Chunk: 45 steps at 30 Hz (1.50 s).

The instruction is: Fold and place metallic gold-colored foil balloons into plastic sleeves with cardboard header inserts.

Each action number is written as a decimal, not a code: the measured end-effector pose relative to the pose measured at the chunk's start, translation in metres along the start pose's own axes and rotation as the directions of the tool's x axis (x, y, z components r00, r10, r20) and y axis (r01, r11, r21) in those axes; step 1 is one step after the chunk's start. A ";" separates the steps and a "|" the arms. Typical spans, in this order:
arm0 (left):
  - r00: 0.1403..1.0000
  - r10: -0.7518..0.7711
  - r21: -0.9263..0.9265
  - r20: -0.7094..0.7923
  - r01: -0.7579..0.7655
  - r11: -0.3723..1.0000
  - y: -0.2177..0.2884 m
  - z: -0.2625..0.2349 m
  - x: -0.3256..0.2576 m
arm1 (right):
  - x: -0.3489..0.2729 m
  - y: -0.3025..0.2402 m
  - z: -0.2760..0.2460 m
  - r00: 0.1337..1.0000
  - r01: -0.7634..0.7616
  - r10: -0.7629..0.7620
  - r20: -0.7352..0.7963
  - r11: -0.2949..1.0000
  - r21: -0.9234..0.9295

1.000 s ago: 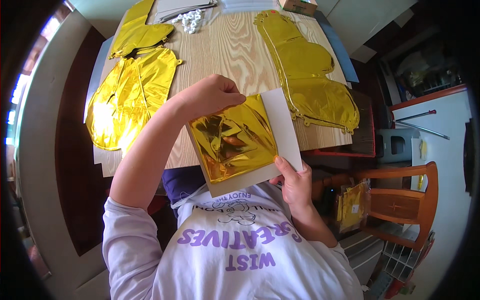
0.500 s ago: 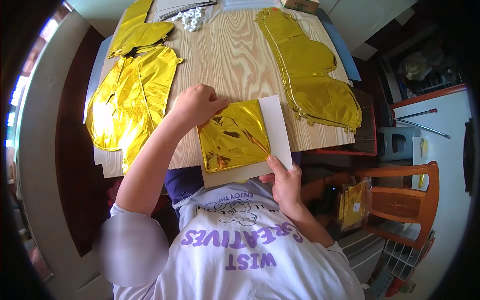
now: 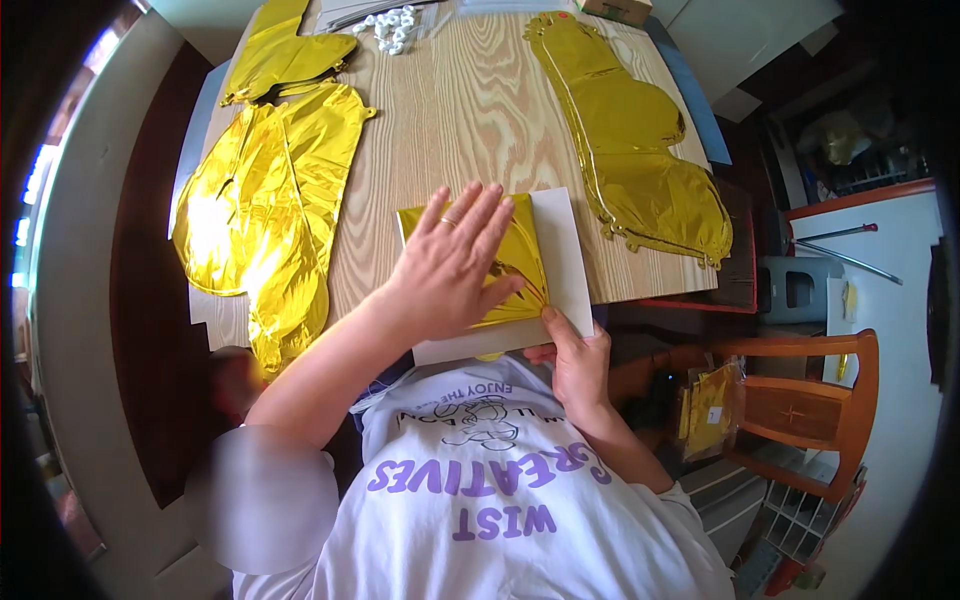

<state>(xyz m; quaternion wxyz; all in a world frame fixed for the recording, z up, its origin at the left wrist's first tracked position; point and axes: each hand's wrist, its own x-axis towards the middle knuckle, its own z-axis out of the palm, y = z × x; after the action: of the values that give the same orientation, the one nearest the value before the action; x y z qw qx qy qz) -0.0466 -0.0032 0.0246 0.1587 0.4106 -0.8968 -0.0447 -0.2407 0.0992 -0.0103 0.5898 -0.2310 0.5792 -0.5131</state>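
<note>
A folded gold foil balloon [image 3: 519, 232] lies on a white card [image 3: 567, 262] at the table's near edge. My left hand [image 3: 455, 262] rests flat on the foil, fingers stretched out, covering much of its left side. With thumb on top and fingers beneath, my right hand [image 3: 573, 358] pinches the card's lower right corner together with the foil's edge. Creases in the foil run toward that thumb.
Crumpled gold foil balloons [image 3: 275, 190] cover the table's left side. Another flat gold balloon [image 3: 640, 140] lies along the right. White curled pieces [image 3: 392, 28] sit at the far edge. A wooden chair [image 3: 800, 410] with bagged gold foil [image 3: 712, 410] stands at right.
My left hand has gone from a closed grip at the foil's upper left corner to lying flat across it. The right hand keeps its pinch at the corner.
</note>
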 end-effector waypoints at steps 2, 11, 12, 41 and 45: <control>1.000 -0.013 0.018 0.026 0.013 1.000 -0.004 0.014 -0.006 | 0.000 0.000 0.001 1.000 -0.006 0.006 -0.001 1.000 0.006; 1.000 -0.013 0.016 0.000 0.013 1.000 -0.015 0.028 -0.016 | 0.000 -0.012 -0.008 0.984 -0.133 0.135 0.117 0.991 -0.023; 1.000 -0.018 0.010 0.000 0.018 1.000 -0.015 0.027 -0.016 | 0.002 -0.015 -0.012 0.976 -0.162 0.172 0.136 0.984 -0.079; 1.000 0.004 0.000 -0.021 -0.004 1.000 -0.024 0.028 -0.017 | 0.005 -0.024 -0.025 0.971 0.140 0.008 0.239 0.791 -0.595; 1.000 -0.016 0.028 -0.011 0.017 0.999 -0.024 0.026 -0.020 | -0.009 -0.087 -0.005 0.813 0.440 -0.478 0.332 0.132 -0.888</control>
<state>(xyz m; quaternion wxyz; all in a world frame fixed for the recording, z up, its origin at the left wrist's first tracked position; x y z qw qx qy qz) -0.0250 -0.0050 -0.0101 0.1574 0.4204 -0.8931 -0.0313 -0.2729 0.0770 0.0678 0.1430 -0.6865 0.6743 -0.2314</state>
